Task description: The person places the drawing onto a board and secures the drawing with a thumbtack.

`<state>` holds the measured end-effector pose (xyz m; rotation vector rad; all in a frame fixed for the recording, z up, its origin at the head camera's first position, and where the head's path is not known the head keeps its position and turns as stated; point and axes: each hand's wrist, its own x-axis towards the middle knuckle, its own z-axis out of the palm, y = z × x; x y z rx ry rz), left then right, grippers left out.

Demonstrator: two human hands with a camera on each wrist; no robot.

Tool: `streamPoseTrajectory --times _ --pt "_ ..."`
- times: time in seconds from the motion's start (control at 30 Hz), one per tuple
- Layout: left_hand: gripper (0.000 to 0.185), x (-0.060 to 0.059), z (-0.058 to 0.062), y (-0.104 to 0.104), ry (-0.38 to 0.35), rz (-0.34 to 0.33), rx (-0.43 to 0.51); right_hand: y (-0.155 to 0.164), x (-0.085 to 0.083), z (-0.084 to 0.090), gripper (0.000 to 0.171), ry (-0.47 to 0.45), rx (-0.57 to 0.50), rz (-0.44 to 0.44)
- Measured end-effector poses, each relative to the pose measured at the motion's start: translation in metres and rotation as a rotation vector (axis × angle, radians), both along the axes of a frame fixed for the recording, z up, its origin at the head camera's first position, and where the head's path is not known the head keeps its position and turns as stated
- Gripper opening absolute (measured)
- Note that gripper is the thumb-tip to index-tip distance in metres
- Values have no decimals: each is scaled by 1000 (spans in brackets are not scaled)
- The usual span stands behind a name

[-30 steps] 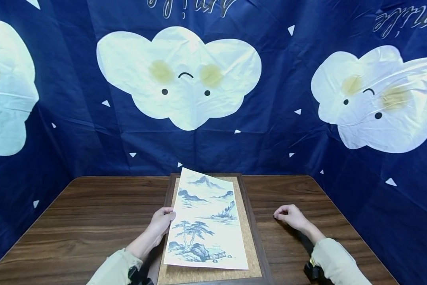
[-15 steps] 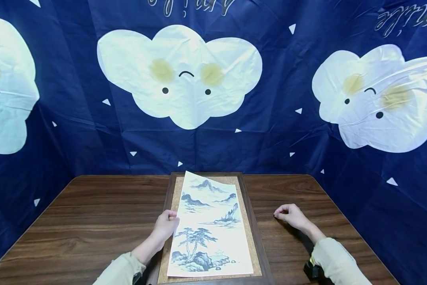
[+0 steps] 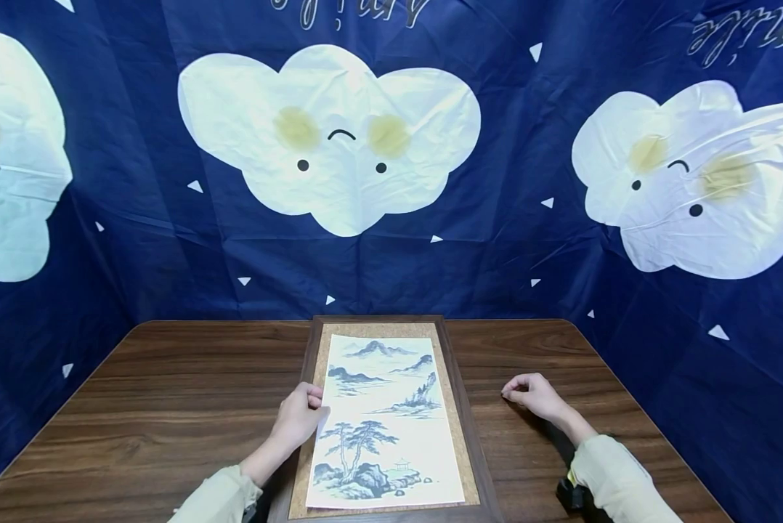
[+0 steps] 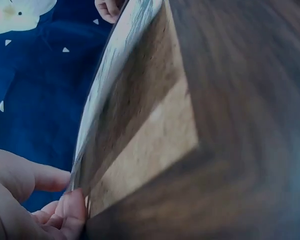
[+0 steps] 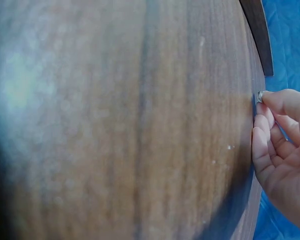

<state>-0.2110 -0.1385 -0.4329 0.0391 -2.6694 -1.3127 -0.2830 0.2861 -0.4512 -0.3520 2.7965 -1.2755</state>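
Note:
A sheet of paper [image 3: 381, 443] printed with a blue ink landscape of mountains and pines lies over the cork board [image 3: 466, 472]. My left hand [image 3: 298, 418] pinches its left edge, the thumb on the printed side. From the left wrist view, the sheet [image 4: 102, 75] bows up off the cork [image 4: 155, 130] along this side and casts a shadow there; the left hand's thumb and fingers [image 4: 52, 177] meet at its edge. To the right of the board, my right hand [image 3: 535, 398] is low over the table. Between its thumb and forefinger shows a small silvery piece [image 5: 259, 96], like a thumbtack.
The board's dark wooden frame [image 3: 463, 407] surrounds the cork and lies on a brown wood-grain table [image 3: 169, 407]. Behind and at both sides hangs a blue cloth [image 3: 359, 276] with white cloud faces. Black straps with a small device [image 3: 571, 494] sit at the right wrist.
The sheet has come down and slightly right and toward me, its raised far left corner now lower over the cork. My left hand moved with it; the right hand has stayed still.

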Motion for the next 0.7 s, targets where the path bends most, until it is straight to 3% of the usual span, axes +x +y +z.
streamPoseTrajectory --times 0.17,0.4,0.53,0.7 --pt "34 -7 3 -15 60 -40 -62 0 0 2 8 -4 -9 24" --pt "57 -16 2 -46 75 -138 -245 0 -1 2 8 -10 -20 41" --pt "68 -17 -2 -59 13 -188 -199 -1 0 3 9 -15 -32 46" --pt "67 -17 -9 -66 -46 -241 -77 0 0 3 12 -22 -63 65"
